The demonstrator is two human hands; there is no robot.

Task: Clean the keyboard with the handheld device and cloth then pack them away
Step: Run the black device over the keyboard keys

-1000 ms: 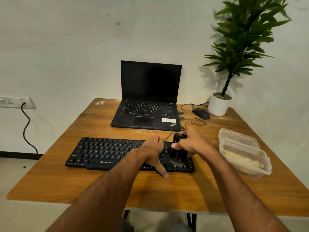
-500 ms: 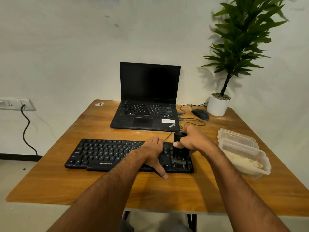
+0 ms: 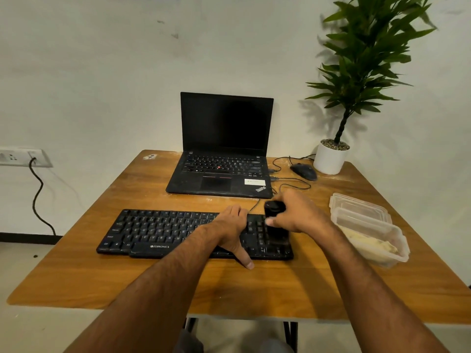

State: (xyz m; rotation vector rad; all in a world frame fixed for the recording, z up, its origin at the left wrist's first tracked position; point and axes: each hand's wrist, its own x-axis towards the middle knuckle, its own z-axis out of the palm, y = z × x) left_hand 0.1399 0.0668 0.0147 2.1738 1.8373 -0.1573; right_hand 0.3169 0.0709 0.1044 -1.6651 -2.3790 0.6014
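A black keyboard [image 3: 163, 233] lies across the wooden table [image 3: 229, 284] in front of me. My left hand [image 3: 233, 230] rests flat on its right half, thumb pointing down past the front edge. My right hand [image 3: 297, 215] grips a black handheld cleaning device [image 3: 274, 212] that stands upright on the keyboard's right end; its lower tip blurs into the dark keys. A pale cloth [image 3: 369, 244] lies inside a clear plastic box [image 3: 397, 240] to the right of the keyboard.
An open black laptop [image 3: 221, 161] stands behind the keyboard, with a mouse [image 3: 304, 171] and cables beside it. A potted plant [image 3: 331, 159] occupies the back right corner. The box's clear lid [image 3: 356, 203] lies behind the box. A wall socket [image 3: 23, 156] is at left.
My right hand has moved the device away from me along the keyboard's right end, from the front rows towards the back rows. The left hand has stayed in place.
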